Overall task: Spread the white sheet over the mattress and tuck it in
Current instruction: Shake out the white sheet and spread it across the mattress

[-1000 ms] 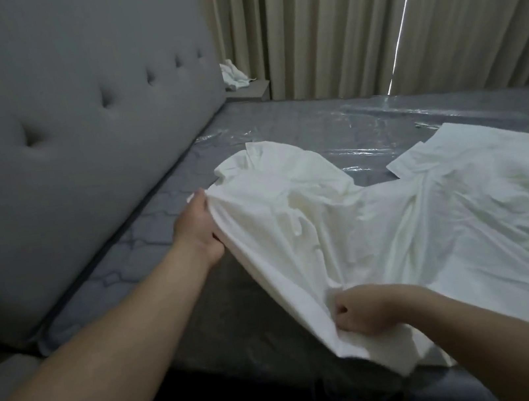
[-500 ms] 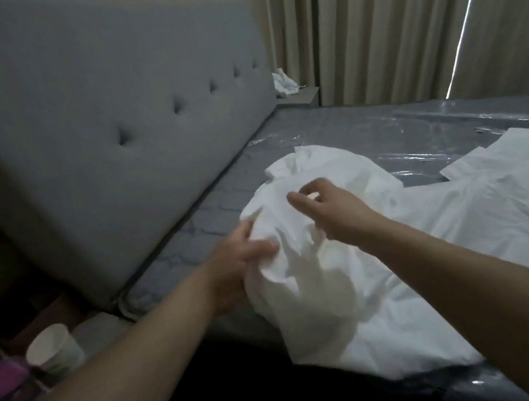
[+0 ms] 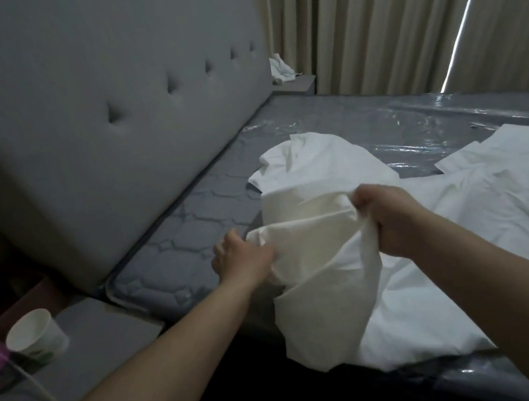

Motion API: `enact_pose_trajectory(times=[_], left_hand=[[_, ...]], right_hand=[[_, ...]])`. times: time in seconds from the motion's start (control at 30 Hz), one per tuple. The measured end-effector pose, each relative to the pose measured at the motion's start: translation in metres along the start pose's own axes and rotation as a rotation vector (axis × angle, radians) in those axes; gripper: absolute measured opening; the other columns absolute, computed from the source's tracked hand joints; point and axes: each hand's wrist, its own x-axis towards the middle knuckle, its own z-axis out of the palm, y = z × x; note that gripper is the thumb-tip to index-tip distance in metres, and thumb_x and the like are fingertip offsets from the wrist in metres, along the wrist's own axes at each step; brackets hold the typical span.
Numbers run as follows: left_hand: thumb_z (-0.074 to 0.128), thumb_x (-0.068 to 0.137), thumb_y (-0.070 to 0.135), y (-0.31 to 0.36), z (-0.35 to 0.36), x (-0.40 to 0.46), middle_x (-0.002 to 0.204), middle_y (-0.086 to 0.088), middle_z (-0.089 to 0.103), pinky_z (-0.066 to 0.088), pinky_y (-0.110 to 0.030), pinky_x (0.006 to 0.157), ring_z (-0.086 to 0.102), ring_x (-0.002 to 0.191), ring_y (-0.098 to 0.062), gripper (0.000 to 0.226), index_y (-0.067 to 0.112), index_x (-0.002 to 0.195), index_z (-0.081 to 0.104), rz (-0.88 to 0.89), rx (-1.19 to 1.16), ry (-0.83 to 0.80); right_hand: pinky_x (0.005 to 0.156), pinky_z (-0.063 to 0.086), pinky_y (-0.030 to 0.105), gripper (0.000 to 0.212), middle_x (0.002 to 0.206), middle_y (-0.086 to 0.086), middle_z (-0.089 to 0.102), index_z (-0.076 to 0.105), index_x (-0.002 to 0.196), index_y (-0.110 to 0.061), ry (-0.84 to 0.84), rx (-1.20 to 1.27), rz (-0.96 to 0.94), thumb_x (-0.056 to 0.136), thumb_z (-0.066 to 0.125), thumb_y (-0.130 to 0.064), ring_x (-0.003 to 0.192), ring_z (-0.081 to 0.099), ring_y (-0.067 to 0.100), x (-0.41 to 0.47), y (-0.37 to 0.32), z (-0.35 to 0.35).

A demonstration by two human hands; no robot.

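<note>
Holding the white sheet (image 3: 317, 261) up off the bed, the person works with two hands. The left hand (image 3: 241, 261) has its fingers curled round a bunched edge of the sheet. The right hand (image 3: 394, 218) grips another bunch of the same cloth in a closed fist. A band of cloth stretches between the two hands, and a loose flap hangs down below them.

The job looks only just begun. Most of the sheet lies crumpled on the mattress (image 3: 174, 249) beyond and beside the right hand. The corner of the mattress just past the left hand is bare, and so is the long strip far beyond both hands. No edge looks tucked in. The sheet must be pulled flat over the whole bed, then pushed under the sides.

Counting the things: one sheet, one mattress, one grey headboard (image 3: 98, 122) beyond the left hand, one paper cup (image 3: 33, 335) down near the left arm, and one small white cloth (image 3: 280, 67) far off by the curtains (image 3: 382, 15).
</note>
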Motion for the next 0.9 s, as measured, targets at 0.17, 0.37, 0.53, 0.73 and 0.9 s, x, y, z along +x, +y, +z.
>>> enact_pose_trajectory(times=[0.17,0.37,0.53,0.73,0.9], left_hand=[[0.074,0.084,0.057,-0.004,0.018,-0.019,0.112,-0.008,0.075,0.057,-0.035,0.084,0.071,0.099,-0.025,0.066,0.015,0.134,0.065,-0.165,-0.613,-0.55],[0.073,0.091,0.042,0.011,0.017,-0.011,0.106,-0.013,0.078,0.06,-0.041,0.088,0.074,0.094,-0.027,0.037,0.009,0.108,0.074,0.191,-0.592,-0.47],[0.063,0.075,0.06,0.036,-0.074,0.052,0.102,-0.008,0.077,0.061,-0.048,0.086,0.073,0.096,-0.029,0.059,0.013,0.11,0.074,0.322,-0.309,-0.036],[0.06,0.085,0.051,0.091,-0.186,0.076,0.104,-0.002,0.074,0.064,-0.052,0.076,0.073,0.095,-0.027,0.04,0.019,0.106,0.069,0.419,-0.429,0.208],[0.056,0.082,0.058,0.128,-0.186,0.066,0.105,0.001,0.073,0.061,-0.052,0.087,0.072,0.097,-0.023,0.04,0.024,0.101,0.064,0.542,-0.419,0.226]], right_hand=[[0.082,0.061,0.047,0.045,0.095,0.02,0.068,0.066,0.115,0.005,-0.082,0.262,0.055,0.077,0.045,-0.009,0.084,0.068,0.035,-0.008,-0.02,-0.01],[0.097,0.055,0.058,0.048,0.107,0.021,0.071,0.064,0.129,0.008,-0.022,0.194,0.04,0.087,0.051,-0.01,0.094,0.069,0.037,-0.007,-0.014,-0.009],[0.097,0.052,0.049,0.039,0.125,0.005,0.071,0.066,0.128,-0.025,-0.216,-0.036,-0.016,0.095,0.065,-0.044,0.103,0.071,0.028,-0.005,-0.003,-0.007],[0.121,0.03,0.04,0.134,0.165,-0.006,0.025,0.021,0.162,-0.033,-0.567,-1.081,-0.193,0.053,0.076,-0.088,0.151,0.03,0.018,-0.015,0.051,0.016],[0.107,0.041,0.051,0.061,0.151,-0.005,0.04,0.05,0.133,-0.033,-0.381,-1.747,-0.339,0.084,0.056,-0.069,0.138,0.042,0.029,-0.011,0.112,0.019]])
